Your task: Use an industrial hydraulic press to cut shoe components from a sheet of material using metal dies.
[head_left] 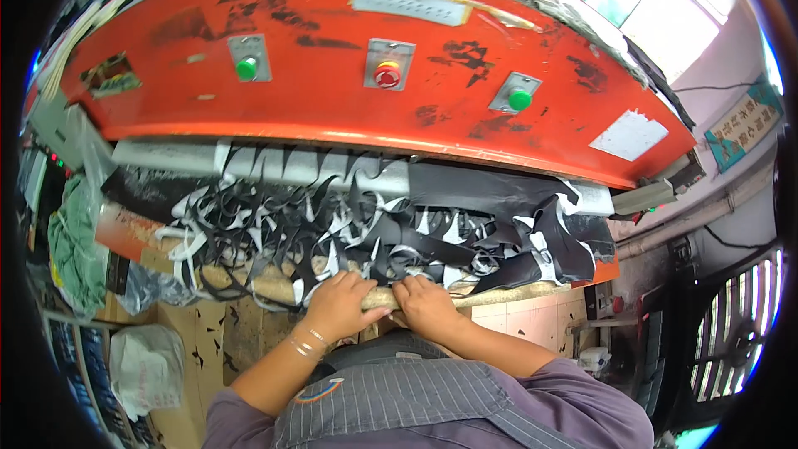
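Note:
Side by side, my hands are at the front edge of the machine bed, on a long worn beige roll (380,298). My left hand (339,306) curls its fingers over the roll, its thumb along the near side. Close by on the right, my right hand (426,308) has its fingers bent over the same roll; its thumb is mostly hidden. Just beyond my fingertips lies a tangle of black and white cut scraps (332,224), with strips and curled loops. At the back right, a flatter black sheet (465,187) lies on the bed.
A red-orange machine beam (316,58) spans above the bed, with two green buttons (247,69) and a red stop button (387,75). Green cloth (79,241) and a white plastic bag (147,368) are at the left. A black fan (736,324) stands at the right.

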Motion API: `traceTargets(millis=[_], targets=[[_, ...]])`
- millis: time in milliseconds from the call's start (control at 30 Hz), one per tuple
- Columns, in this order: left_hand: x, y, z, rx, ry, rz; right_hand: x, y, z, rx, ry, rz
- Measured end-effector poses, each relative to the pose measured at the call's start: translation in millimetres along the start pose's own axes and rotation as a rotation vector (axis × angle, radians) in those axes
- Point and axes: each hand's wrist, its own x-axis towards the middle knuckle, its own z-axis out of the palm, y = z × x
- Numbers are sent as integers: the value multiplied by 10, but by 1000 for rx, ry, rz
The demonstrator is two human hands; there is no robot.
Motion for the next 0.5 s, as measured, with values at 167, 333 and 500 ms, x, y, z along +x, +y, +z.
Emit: traceTargets(millis=[167, 333, 500], targets=[[55, 10, 307, -48, 109, -83, -1, 158, 176, -79, 13, 104], [348, 440, 606, -167, 279, -3, -349, 491, -152, -160, 6, 178], [1237, 395, 836, -100, 229, -52, 39, 1275, -403, -298, -276, 139]])
